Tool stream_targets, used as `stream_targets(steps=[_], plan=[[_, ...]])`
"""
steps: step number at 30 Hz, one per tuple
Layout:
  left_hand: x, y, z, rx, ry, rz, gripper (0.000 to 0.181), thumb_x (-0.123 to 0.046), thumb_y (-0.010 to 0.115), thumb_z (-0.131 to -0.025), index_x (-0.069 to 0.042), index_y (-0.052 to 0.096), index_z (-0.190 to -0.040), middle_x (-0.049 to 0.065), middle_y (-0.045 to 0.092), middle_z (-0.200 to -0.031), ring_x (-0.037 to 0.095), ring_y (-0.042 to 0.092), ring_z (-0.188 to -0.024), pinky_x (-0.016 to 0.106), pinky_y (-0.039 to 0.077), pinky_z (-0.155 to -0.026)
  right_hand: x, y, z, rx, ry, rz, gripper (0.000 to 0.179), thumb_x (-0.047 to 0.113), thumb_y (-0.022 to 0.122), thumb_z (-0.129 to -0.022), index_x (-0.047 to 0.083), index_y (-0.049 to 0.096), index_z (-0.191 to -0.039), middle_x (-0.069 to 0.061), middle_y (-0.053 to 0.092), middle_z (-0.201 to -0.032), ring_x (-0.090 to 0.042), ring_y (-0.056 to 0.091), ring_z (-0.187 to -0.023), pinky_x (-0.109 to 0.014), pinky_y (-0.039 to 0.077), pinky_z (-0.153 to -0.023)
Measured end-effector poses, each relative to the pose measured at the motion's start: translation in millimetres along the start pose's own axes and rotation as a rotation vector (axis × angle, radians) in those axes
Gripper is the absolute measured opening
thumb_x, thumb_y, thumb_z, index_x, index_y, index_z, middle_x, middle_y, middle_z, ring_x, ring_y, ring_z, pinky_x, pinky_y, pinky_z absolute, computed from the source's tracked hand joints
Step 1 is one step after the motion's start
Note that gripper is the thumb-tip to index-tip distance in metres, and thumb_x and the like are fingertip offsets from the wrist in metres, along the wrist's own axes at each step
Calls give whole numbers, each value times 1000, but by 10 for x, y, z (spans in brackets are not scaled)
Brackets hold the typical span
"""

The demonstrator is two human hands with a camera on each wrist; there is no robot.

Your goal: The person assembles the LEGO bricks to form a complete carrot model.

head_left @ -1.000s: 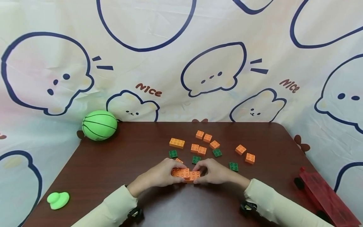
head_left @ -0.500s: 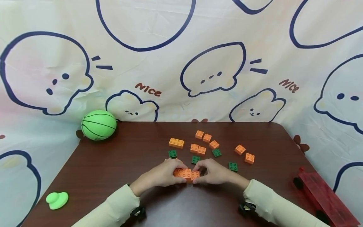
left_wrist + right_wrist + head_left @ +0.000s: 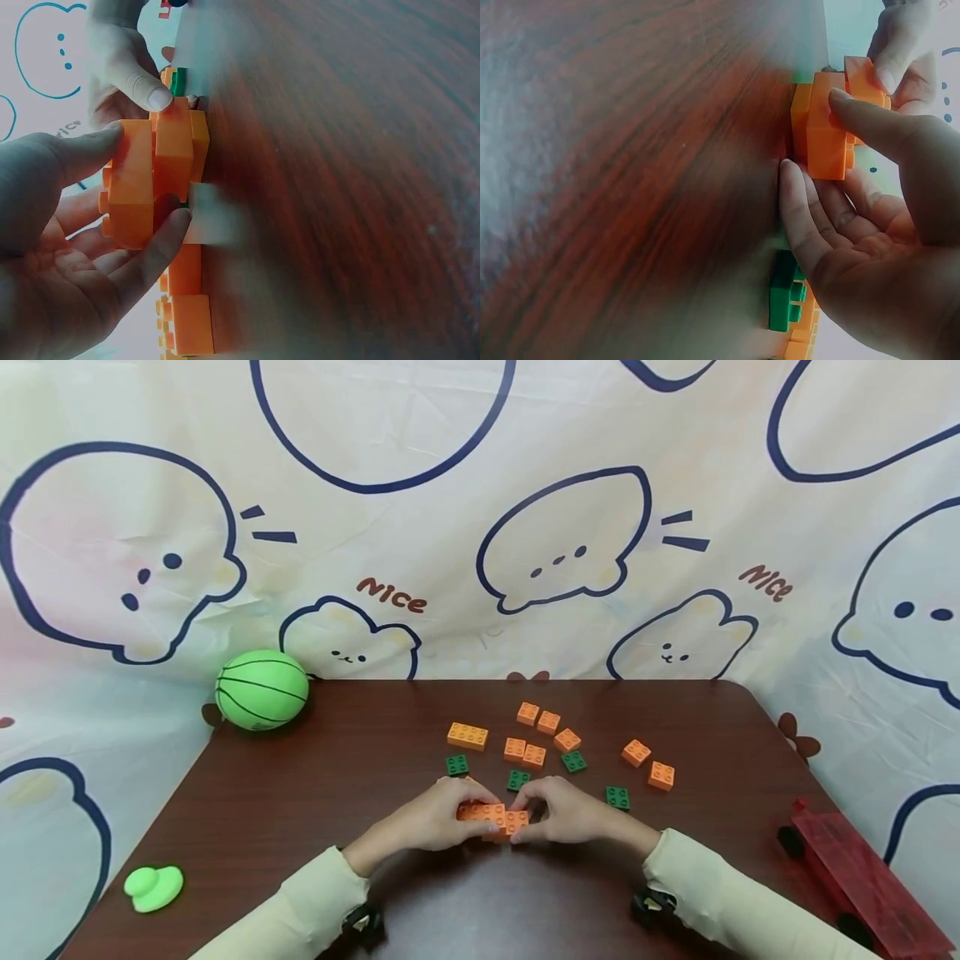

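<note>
In the head view, both hands meet over joined-looking orange toy bricks in the middle of the table. My left hand [image 3: 438, 817] pinches a long studded orange brick [image 3: 131, 187] between thumb and fingers. That brick sits higher than, and overlaps, a second orange brick [image 3: 826, 135]. My right hand [image 3: 564, 814] grips this lower brick at its right end, thumb on the near side and fingers behind. Two of its studs' rows show beside the upper brick. Whether the studs are pressed fully together I cannot tell. Behind the left fingers, another orange brick is mostly hidden.
Beyond the hands lie several small orange bricks [image 3: 567, 741], several green ones [image 3: 617, 797] and a long yellow-orange brick [image 3: 468, 736]. A green ball [image 3: 262, 690] sits at the back left, a light-green knobbed object [image 3: 153, 888] front left, a red toy vehicle [image 3: 870, 877] right.
The left hand has shifted the upper orange brick slightly right over the lower one, so less of the lower brick's top shows. The right hand stays almost in place.
</note>
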State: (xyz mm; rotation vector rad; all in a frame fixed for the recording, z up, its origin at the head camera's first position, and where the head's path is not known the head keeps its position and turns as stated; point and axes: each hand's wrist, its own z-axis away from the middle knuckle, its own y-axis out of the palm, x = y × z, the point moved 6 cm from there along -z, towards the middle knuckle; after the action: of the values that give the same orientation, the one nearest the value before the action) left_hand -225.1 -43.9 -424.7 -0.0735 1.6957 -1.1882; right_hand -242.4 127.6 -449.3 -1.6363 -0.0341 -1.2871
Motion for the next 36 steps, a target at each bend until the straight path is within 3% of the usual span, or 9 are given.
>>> stream_targets(steps=[4, 14, 24, 33, 36], plan=[[-19, -12, 5, 8, -22, -17, 28, -32, 72, -98, -13, 76, -118, -3, 73, -111, 9, 60, -101, 38, 48, -91, -1, -3, -14, 5, -5, 11, 24, 32, 83, -88, 18, 74, -105, 6, 70, -98, -4, 61, -79, -22, 55, -69], [-23, 16, -33, 47, -21, 6, 27, -31, 69, -100, -13, 76, -120, -3, 72, -112, 9, 59, -100, 27, 51, -85, -11, -19, -9, 3, 0, 22, 24, 34, 83, -88, 19, 74, -104, 8, 70, -96, -4, 60, -78, -22, 54, -68], [-63, 26, -12, 63, 3, -22, 29, -27, 66, -102, -10, 74, -124, 0, 73, -115, 12, 62, -105, 31, 54, -90, -6, -9, -13, 3, -6, 41, 24, 36, 83, -87, 20, 74, -103, 9, 70, -96, -3, 60, -77, -22, 54, -68], [-38, 44, -13, 36, -10, -30, 29, -29, 68, -101, -12, 75, -122, -1, 73, -114, 12, 62, -104, 31, 54, -88, 8, -8, -13, 1, -9, 29, 24, 36, 83, -88, 20, 74, -104, 8, 69, -97, -6, 60, -79, -22, 54, -68], [-33, 56, -5, 25, -10, -36, 31, -29, 67, -101, -10, 74, -125, 1, 73, -118, 15, 64, -108, 34, 55, -93, 18, -9, -17, -3, -9, 32, 25, 35, 83, -87, 19, 74, -104, 7, 70, -98, -6, 60, -79, -22, 54, -67]])
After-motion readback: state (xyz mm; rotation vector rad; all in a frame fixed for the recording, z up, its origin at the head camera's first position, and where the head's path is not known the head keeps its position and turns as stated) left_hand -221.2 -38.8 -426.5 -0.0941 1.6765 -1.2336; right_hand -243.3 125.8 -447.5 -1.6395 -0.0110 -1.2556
